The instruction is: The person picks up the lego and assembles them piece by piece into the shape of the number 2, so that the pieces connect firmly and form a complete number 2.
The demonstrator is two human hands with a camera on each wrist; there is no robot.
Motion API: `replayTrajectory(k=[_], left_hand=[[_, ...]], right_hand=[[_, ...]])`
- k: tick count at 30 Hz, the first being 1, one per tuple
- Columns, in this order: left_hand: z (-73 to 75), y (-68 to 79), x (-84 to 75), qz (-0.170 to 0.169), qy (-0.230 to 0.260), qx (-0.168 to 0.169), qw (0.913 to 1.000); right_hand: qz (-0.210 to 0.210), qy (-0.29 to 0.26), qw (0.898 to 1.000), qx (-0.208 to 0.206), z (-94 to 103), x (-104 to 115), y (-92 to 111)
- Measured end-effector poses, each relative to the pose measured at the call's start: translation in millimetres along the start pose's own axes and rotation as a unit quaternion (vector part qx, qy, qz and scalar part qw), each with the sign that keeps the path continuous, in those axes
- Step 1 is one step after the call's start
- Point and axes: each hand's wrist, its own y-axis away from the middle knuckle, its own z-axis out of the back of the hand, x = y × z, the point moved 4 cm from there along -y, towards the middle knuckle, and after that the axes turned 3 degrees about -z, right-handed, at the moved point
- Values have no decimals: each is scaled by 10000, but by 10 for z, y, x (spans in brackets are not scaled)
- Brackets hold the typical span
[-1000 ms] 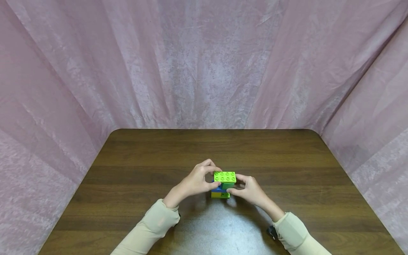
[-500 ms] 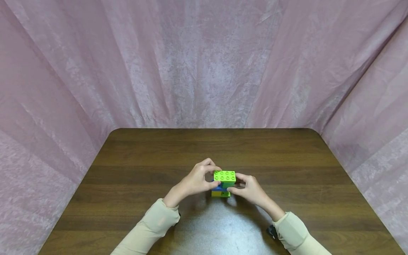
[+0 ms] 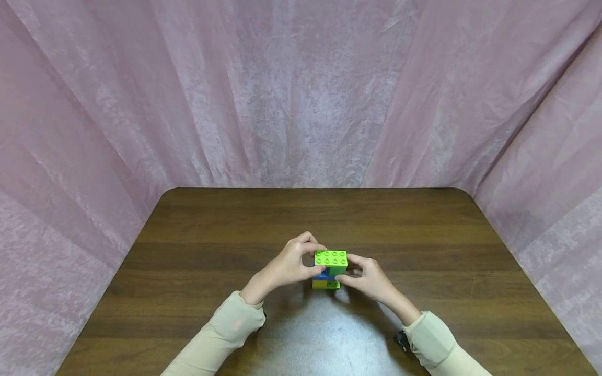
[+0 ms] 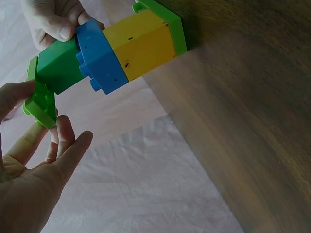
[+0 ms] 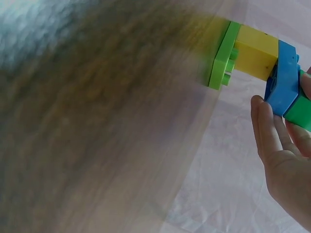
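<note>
A toy-brick tower stands upright on the brown wooden table point(image 3: 226, 224). From the bottom up it has a thin lime brick point(image 5: 224, 60), a yellow block point(image 4: 141, 43), a blue brick point(image 4: 99, 56), a darker green block point(image 4: 60, 65) and a thin lime brick point(image 3: 331, 258) on top. My left hand point(image 3: 289, 263) pinches the left end of that top lime brick between thumb and fingers. From the right, my right hand point(image 3: 369, 279) grips the green block, its thumb on the near side. Its other fingers lie partly hidden behind the tower.
Pink curtains point(image 3: 310, 94) hang behind the table and along both sides. A small black object point(image 3: 402, 340) shows at the right sleeve cuff. The table's far edge lies well beyond the tower.
Both hands keep their holds on the tower. The whole head view, table edge included, has shifted up by a few pixels.
</note>
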Motion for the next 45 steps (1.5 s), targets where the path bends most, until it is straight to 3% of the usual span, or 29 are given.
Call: replayTrajectory(k=[10, 23, 27, 34, 45], left_hand=[[-1, -9, 5, -49, 62, -16, 10000], [-9, -10, 15, -159, -12, -178, 9997], [-9, -4, 16, -199, -41, -191, 9996], [0, 2, 5, -236, -34, -181, 9996], [2, 10, 13, -182, 23, -163, 9997]], right_hand=[[-281, -190, 9993, 132, 16, 2, 16], [-325, -549, 9980, 30, 64, -1, 61], [-149, -813, 9966, -30, 57, 13, 67], [573, -844, 9939, -430, 64, 96, 71], [890, -812, 9901, -715, 54, 124, 77]])
